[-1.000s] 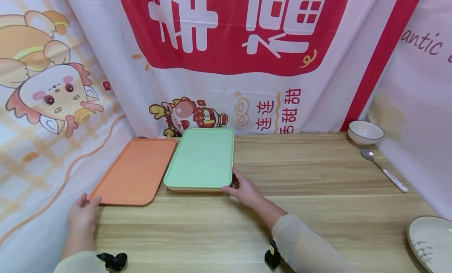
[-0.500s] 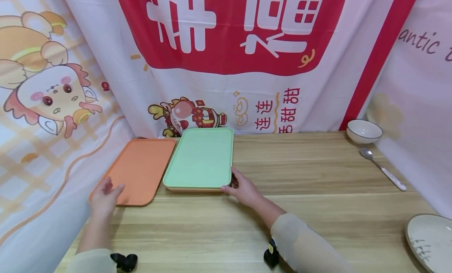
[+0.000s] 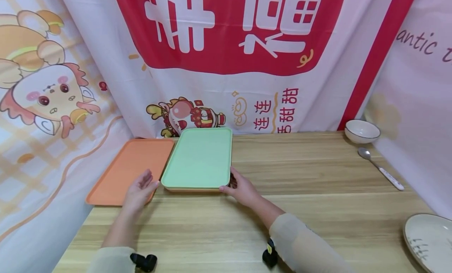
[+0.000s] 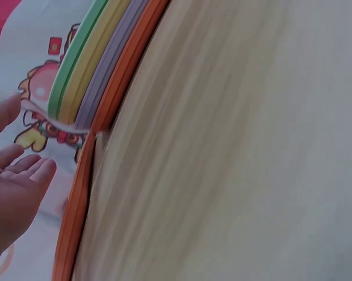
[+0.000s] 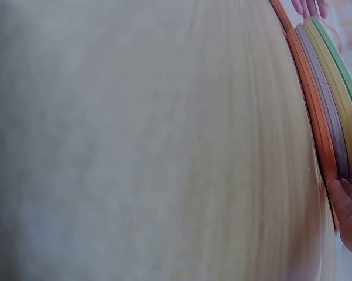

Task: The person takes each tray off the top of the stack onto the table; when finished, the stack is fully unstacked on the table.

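I see my right hand gripping the near right corner of the green tray atop the stack; my left hand hovers open, seemingly just above the orange tray.

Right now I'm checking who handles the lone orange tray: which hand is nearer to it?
Left. The left hand hovers open over the orange tray's near right corner. The right hand grips the green tray stack's near right corner, farther off.

The left hand, fingers straight, is near a stack of flat plastic trays, green, yellow, purple and orange, on the pale wooden table.
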Demonstrator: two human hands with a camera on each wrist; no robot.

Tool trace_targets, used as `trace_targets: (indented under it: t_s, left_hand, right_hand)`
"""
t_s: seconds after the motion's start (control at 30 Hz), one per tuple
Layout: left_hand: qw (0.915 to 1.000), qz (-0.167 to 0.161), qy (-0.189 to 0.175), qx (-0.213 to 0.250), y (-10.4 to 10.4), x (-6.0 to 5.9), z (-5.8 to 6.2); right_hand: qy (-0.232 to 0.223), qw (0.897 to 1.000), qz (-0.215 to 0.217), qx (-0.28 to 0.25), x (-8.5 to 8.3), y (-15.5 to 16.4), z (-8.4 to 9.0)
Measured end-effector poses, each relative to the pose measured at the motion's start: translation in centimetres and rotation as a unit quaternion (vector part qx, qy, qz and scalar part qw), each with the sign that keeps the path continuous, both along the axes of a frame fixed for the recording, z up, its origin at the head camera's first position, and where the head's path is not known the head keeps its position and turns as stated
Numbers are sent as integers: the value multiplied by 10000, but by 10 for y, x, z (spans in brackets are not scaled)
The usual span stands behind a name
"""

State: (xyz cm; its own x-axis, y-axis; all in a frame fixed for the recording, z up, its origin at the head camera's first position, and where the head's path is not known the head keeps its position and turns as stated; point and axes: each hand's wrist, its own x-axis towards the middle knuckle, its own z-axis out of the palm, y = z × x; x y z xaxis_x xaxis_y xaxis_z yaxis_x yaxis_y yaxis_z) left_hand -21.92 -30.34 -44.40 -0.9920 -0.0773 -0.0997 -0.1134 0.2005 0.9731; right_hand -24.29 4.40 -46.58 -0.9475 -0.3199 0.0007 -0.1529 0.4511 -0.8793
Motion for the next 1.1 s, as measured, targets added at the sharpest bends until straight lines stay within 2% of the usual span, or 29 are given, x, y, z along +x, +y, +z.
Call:
trace_targets:
  t_s: [0.13, 0.3, 0.6, 0.9, 1.1]
  left_hand:
    - [9998, -206, 34, 69, 15, -3, -5]
    - [9994, -301, 111, 96, 27, -5, -12]
    - [9998, -152, -11, 127, 31, -6, -22]
    - [9998, -6, -131, 138, 29, -7, -29]
    - [9997, 57, -157, 180, 30, -8, -29]
  right_hand:
    - [29, 10000, -2, -16, 0, 0, 0]
    - [67, 10000, 49, -33, -1, 0, -2]
    - [103, 9999, 44, -78, -2, 0, -2]
    - [80, 9992, 0, -398, -1, -1, 4]
    - [128, 9993, -341, -61, -2, -2, 10]
